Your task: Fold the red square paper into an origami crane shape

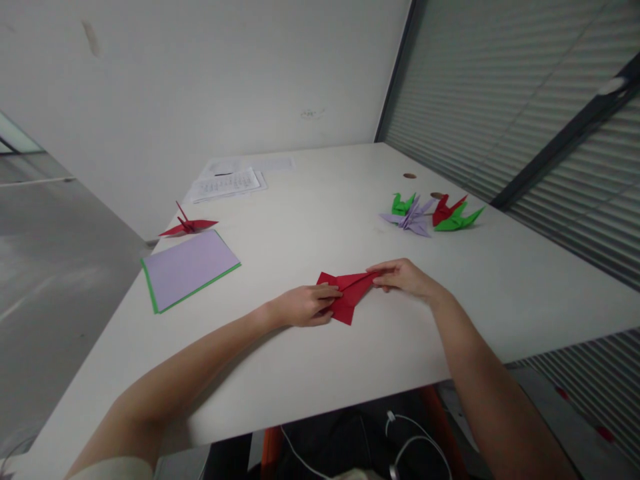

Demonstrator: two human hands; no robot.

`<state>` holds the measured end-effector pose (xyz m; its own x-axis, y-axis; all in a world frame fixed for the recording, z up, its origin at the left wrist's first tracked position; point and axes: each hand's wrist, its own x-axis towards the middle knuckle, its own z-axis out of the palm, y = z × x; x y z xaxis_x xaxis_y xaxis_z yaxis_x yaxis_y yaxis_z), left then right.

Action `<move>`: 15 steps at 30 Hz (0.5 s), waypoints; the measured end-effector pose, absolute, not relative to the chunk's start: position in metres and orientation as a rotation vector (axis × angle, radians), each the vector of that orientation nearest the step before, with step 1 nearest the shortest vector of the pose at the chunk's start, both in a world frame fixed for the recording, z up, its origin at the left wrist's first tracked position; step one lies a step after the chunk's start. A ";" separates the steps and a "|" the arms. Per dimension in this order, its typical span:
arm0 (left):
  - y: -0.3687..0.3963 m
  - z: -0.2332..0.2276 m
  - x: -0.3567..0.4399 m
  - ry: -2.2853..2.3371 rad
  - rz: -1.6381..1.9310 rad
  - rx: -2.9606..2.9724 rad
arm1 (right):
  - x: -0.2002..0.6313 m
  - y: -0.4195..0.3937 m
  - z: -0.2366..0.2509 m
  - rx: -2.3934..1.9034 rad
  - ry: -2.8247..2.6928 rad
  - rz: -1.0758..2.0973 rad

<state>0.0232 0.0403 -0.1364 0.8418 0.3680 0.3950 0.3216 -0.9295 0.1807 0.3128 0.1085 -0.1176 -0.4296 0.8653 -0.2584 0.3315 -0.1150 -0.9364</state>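
Observation:
A partly folded sheet of red origami paper point(353, 289) lies on the white table in front of me, its narrow point towards the right. My left hand point(311, 305) is on its left part, fingers curled over the paper and holding it down; the paper under those fingers is hidden. At the other end, my right hand point(400, 277) pinches the pointed tip between thumb and fingers. A crease runs along the paper towards that tip.
A red paper crane point(188, 226) sits at the left edge, behind a stack of purple and green paper point(193, 267). At the right stand several folded cranes, including a purple crane point(411, 219) and a green crane point(459, 219). Written sheets point(227, 184) lie at the back left.

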 end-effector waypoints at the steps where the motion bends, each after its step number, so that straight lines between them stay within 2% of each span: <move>1: 0.040 -0.136 0.023 0.542 0.658 2.916 | 0.313 0.108 -0.117 -1.320 -1.721 1.573; 15: 0.039 -0.133 0.024 0.543 0.680 2.871 | 0.317 0.108 -0.119 -1.394 -1.607 1.605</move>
